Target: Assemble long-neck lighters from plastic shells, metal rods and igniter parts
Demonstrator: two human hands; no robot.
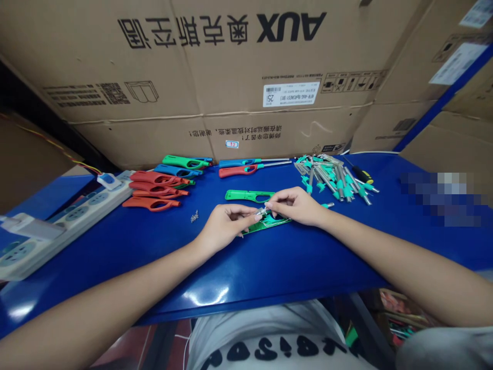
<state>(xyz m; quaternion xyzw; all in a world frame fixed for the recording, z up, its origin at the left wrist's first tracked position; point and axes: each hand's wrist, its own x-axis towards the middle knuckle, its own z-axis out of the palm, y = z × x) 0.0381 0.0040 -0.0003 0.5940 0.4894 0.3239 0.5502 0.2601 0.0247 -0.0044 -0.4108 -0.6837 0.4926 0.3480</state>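
My left hand [227,226] and my right hand [295,205] meet above the blue bench top, their fingertips pinching a small metal part [262,211] from both sides. Under them lies an open green lighter shell [267,224] with thin wire inside, partly hidden by my fingers. Just beyond rests an empty green lighter half [246,196]. A small metal spring [194,216] lies to the left of my left hand. A heap of metal lighter barrels with teal fittings [331,177] sits ahead of my right hand.
Red, blue and green lighter bodies [156,187] lie in rows at the far left of the bench. Two assembled lighters [246,167] lie at the back, near a yellow-handled screwdriver [362,174]. A white power strip [65,221] sits at left, and large cardboard boxes [215,67] stand behind.
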